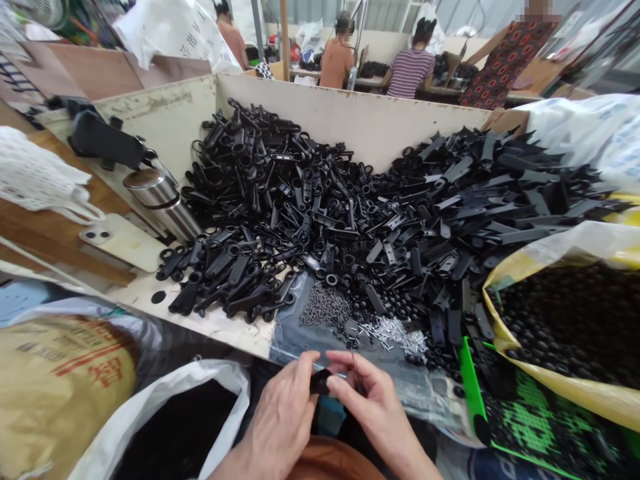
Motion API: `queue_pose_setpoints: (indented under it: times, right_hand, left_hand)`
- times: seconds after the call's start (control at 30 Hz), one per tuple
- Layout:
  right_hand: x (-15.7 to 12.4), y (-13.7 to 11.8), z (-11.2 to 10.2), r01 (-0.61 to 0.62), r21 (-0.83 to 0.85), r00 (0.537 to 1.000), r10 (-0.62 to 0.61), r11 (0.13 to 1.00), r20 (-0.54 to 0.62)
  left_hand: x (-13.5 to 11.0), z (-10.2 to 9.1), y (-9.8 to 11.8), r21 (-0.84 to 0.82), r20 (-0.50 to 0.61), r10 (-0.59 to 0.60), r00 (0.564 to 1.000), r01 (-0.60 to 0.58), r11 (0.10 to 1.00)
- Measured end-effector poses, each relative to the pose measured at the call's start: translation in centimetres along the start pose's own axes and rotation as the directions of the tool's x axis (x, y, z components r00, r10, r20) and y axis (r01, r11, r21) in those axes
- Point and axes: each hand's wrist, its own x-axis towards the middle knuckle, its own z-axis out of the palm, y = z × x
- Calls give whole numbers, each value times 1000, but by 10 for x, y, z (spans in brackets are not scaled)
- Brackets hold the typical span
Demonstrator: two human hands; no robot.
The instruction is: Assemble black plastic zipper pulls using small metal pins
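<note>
The table [245, 339] was pale, with tall boards [400, 123] along its back and left side. A big, messy heap of black parts [305, 180] sat on it, and flat black pieces [500, 167] were piled high on the right. A smaller black bunch [237, 273] lay at the left front, near a little black disc [159, 297]. A grey sheet [290, 337] held tiny dark bits [325, 305] and shiny silver pins [393, 333].

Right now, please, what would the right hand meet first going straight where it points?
The right hand would likely meet the small black plastic-looking piece first, then the left hand; depth is unclear.
</note>
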Motion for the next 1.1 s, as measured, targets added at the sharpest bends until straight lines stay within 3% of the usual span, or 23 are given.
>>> queue_pose_setpoints:
  times: [0.07,0.13,0.23,0.3,0.43,0.57,0.77,0.9,1.1]
  right_hand:
    - [3,-3,-2,16,-5,1000,-16,1000,27]
    - [5,-3,-5,-7,62,998,4,998,56]
    - [8,-1,-6,-81,180,994,65,980,91]
    - [10,0,-6,-101,205,990,78,974,115]
    - [12,0,-7,-80,171,988,55,982,146]
    - [13,1,-10,-28,115,987,9,993,162]
    - [14,0,-14,69,-107,986,-51,992,161]
    - [15,-1,-16,157,-110,966,-130,981,223]
    - [15,-3,-19,136,-149,957,-91,980,274]
  left_hand:
    - [2,-7,4,-46,46,-123,991,125,991]
    - [5,-14,11,-165,198,-209,958,242,956]
    - [8,-19,21,-428,447,-186,875,392,814]
    - [7,-17,23,-543,515,-176,839,478,691]
    - [3,-11,22,-596,514,-215,830,526,606]
    - [2,-9,20,-597,503,-242,830,536,597]
    - [-1,-5,13,-614,496,-258,829,545,571]
    - [-3,-2,7,-623,488,-274,829,551,556]
    - [-4,-7,8,-592,503,-272,820,556,583]
